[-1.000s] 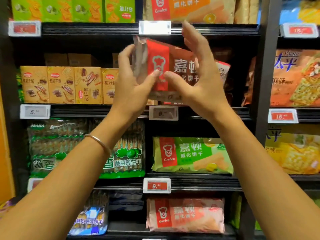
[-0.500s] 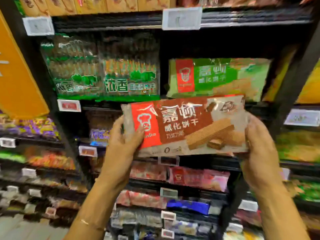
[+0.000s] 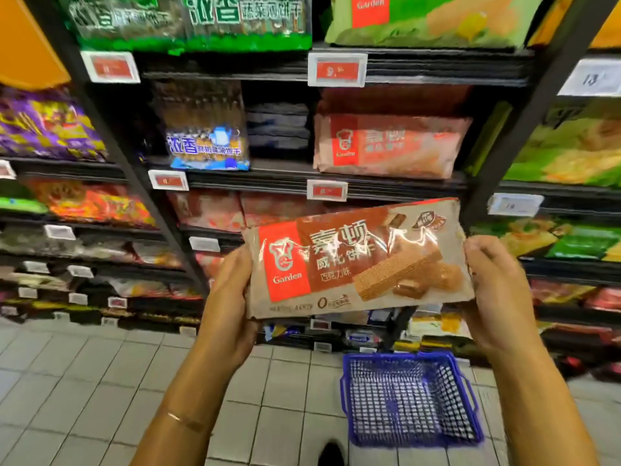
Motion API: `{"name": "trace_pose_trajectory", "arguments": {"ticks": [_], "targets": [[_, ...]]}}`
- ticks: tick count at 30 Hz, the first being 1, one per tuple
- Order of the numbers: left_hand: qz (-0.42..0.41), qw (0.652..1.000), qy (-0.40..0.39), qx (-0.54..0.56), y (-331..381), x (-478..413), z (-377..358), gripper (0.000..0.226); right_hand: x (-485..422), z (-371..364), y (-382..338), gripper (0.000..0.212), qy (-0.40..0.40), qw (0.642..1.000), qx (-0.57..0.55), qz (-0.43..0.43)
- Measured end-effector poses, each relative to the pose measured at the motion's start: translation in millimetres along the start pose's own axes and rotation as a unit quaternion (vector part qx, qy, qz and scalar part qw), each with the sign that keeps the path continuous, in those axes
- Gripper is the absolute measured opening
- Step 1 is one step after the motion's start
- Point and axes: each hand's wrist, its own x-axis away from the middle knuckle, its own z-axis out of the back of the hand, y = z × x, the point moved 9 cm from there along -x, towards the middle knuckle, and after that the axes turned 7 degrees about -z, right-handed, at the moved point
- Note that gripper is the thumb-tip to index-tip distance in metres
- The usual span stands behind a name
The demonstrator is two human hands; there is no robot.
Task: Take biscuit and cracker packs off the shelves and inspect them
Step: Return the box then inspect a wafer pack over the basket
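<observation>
**Q:** Head view: which items are hidden, cropped or unreadable?

**A:** The fingers of the left hand [image 3: 228, 304] pass behind the wafer pack [image 3: 356, 260] and cannot be seen. Only the thumb side shows, lying along the pack's left end. The small print on the pack's lower strip is too blurred to read. The shelves [image 3: 386, 191] beyond the fingertips are soft, and the price tag [image 3: 326, 190] just above the pack shows no legible figure. The topmost packs are cut by the upper frame edge. A dark shoe tip [image 3: 331, 454] is cropped at the lower edge.

**Q:** Hand pose and grip?

**A:** Both forearms reach forward and up from the lower edge. The left hand grips the pack's left end, palm turned inward, and a thin bracelet [image 3: 183, 419] sits on that wrist. The right hand [image 3: 494, 294] grips the right end, its fingers [image 3: 487, 253] curled close together at the pack's edge.

**Q:** Location of the pack?

**A:** It is between the two hands and clear of the shelves. The printed face is toward the camera and the right end is slightly higher. A blue basket [image 3: 396, 356] stands on the tiled floor [image 3: 84, 381], below the right-hand fingers and well apart from them.
</observation>
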Motion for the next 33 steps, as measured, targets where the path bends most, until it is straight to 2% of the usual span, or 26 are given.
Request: {"name": "trace_pose_trajectory", "arguments": {"ticks": [4,10,12,15,17,19,20,21,22,24,25,28,30,33], "targets": [[0.025,1.0,-0.003,0.005,-15,36,36,0.039,37,-6,30,0.013,-0.012,0.997,0.06,-0.038],[0.048,0.998,0.039,-0.032,-40,88,86,0.025,91,6,92,0.01,-0.012,0.988,0.073,-0.133],[0.057,0.997,0.026,-0.043,-46,103,90,0.034,106,16,108,0.01,0.006,0.985,0.064,-0.159],[0.055,0.998,-0.027,-0.005,-39,122,83,0.06,127,22,130,0.005,0.007,0.977,0.014,-0.215],[0.028,0.996,-0.081,0.028,-25,133,69,0.082,138,22,143,0.019,-0.006,0.968,-0.009,-0.249],[0.007,0.992,-0.127,0.019,-17,142,50,0.103,147,15,149,0.033,-0.051,0.962,-0.022,-0.267],[-0.004,0.99,-0.139,-0.018,-17,143,41,0.103,150,10,150,0.041,-0.085,0.957,-0.022,-0.275],[-0.014,0.988,-0.15,-0.042,-18,143,31,0.091,153,5,150,0.052,-0.118,0.951,-0.018,-0.284],[-0.027,0.987,-0.146,-0.057,-20,142,25,0.084,156,2,150,0.062,-0.149,0.942,-0.013,-0.299],[-0.024,0.99,-0.14,-0.023,-26,141,11,0.109,160,-2,145,0.055,-0.198,0.927,-0.024,-0.319],[-0.027,0.99,-0.136,0.002,-26,139,5,0.114,159,0,145,0.05,-0.205,0.921,-0.035,-0.33],[-0.083,0.991,-0.1,0.011,-20,130,-15,0.109,157,10,144,0.044,-0.216,0.904,-0.046,-0.365],[-0.089,0.994,-0.068,0.012,-19,124,-26,0.117,154,19,140,0.04,-0.236,0.901,-0.045,-0.362],[-0.073,0.996,-0.003,0.044,-25,120,-28,0.103,145,31,129,0.027,-0.251,0.91,-0.053,-0.326]]}}
